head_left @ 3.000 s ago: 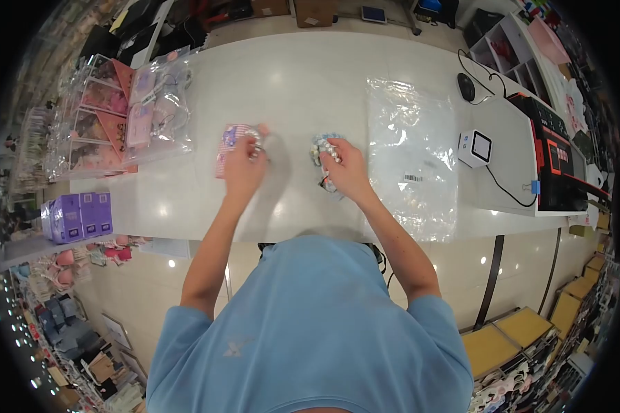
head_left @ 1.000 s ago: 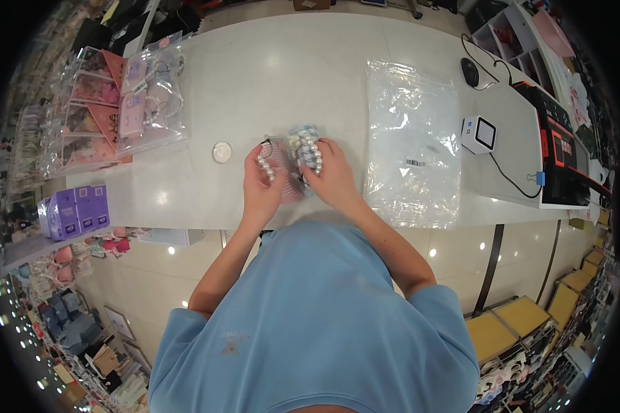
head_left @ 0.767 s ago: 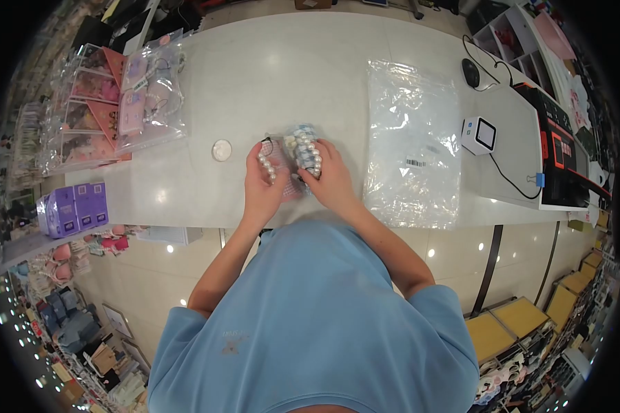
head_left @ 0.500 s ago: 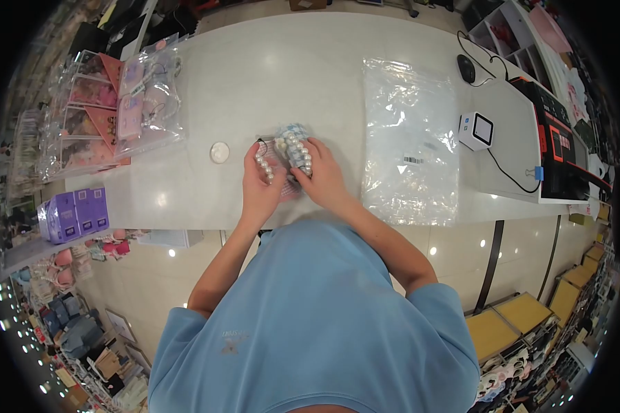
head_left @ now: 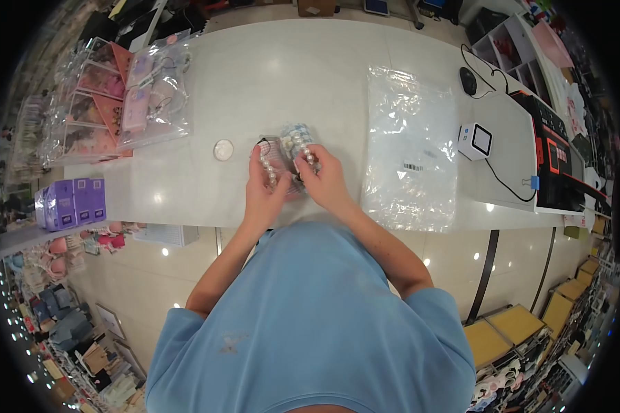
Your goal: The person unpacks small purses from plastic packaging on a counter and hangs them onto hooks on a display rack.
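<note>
My left hand [head_left: 262,196] is closed on a strand of white pearl-like beads [head_left: 268,169], which lies against pink checked fabric [head_left: 277,153]. A small dark loop shows at the tips of its fingers. My right hand [head_left: 326,180] pinches a second pearl bead strand [head_left: 298,142], beside pale blue patterned fabric [head_left: 297,129]. Both bundles are side by side, low over the white table [head_left: 255,82]. How the beads join the fabric is partly hidden by my fingers. Left of my hands lies a small round whitish disc [head_left: 223,149].
A large clear plastic bag [head_left: 410,138] with a barcode label lies flat on the right. Beyond it are a small white device with a screen [head_left: 477,141] and a black mouse [head_left: 468,80]. Packaged pink accessories [head_left: 96,113] and purple boxes [head_left: 76,204] stand left.
My right hand's fingers have shifted along the bead strand, closing nearer its lower end and uncovering more of the upper beads. My left hand keeps its hold. The view has shifted slightly.
</note>
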`<state>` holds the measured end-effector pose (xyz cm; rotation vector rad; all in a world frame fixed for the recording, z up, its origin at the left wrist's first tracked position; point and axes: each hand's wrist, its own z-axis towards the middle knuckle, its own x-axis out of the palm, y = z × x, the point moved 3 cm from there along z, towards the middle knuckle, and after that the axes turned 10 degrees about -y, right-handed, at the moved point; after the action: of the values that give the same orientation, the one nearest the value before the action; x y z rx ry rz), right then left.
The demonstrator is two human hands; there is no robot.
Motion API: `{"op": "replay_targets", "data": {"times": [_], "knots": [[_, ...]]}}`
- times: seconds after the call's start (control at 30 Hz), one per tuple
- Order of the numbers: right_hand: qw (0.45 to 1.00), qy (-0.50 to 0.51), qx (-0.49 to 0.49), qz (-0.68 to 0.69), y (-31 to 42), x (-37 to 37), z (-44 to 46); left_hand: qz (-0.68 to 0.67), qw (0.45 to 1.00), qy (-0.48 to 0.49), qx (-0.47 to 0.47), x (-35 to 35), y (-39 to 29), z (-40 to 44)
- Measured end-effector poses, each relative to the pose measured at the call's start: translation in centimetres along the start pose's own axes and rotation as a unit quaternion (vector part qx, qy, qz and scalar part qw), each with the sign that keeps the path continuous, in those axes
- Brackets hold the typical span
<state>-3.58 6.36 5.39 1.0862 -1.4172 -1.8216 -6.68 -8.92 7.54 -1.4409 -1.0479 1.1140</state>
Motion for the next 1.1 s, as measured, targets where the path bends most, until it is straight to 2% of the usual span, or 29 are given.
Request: {"op": "replay_targets", "data": {"times": [0.03,0.07,0.13,0.17,0.23,0.37,0.43,0.53,0.67,0.77,0.87,0.93,1.0,1.1], "knots": [[0.995,0.035,0.068,0.059,-0.1,0.3,-0.1,-0.012,1.000,0.014,-0.006,0.1,0.0,-0.2],[0.995,0.035,0.068,0.059,-0.1,0.7,-0.2,-0.012,1.000,0.014,-0.006,0.1,0.0,-0.3],[0.981,0.024,0.090,0.169,0.2,1.6,-0.5,0.037,0.996,0.055,0.054,0.4,-0.3,-0.5],[0.981,0.024,0.090,0.170,0.3,1.8,-0.8,0.038,0.996,0.055,0.053,0.5,-0.4,-0.7],[0.948,0.041,0.167,0.269,0.8,1.9,-1.1,0.036,0.996,0.071,0.025,0.9,-1.0,-1.0],[0.950,0.072,0.169,0.251,0.2,1.8,-1.4,0.034,0.996,0.080,0.001,1.0,-1.1,-1.8],[0.962,0.084,0.165,0.201,0.7,1.8,-1.6,0.101,0.988,0.081,0.089,1.0,-0.5,-2.2],[0.964,0.084,0.134,0.215,0.1,2.0,-2.4,0.100,0.989,0.083,0.065,0.8,0.0,-3.2],[0.961,0.110,0.158,0.197,0.6,1.5,-3.0,0.088,0.994,0.064,0.028,0.9,-0.2,-4.7],[0.964,0.124,0.162,0.167,1.2,1.2,-4.0,0.052,0.997,0.054,0.032,0.5,0.2,-6.3],[0.969,0.118,0.165,0.143,1.4,0.7,-4.6,0.072,0.994,0.060,0.050,0.4,0.6,-6.9],[0.961,0.097,0.207,0.154,1.6,0.5,-5.3,0.043,0.995,0.081,0.049,0.2,-0.3,-7.1],[0.976,0.082,0.163,0.121,0.6,0.6,-6.0,0.058,0.993,0.078,0.061,-0.3,-0.1,-7.5],[0.995,0.052,0.065,0.045,4.6,1.5,-6.9,0.118,0.987,0.040,0.102,-3.0,-1.0,-8.2]]}}
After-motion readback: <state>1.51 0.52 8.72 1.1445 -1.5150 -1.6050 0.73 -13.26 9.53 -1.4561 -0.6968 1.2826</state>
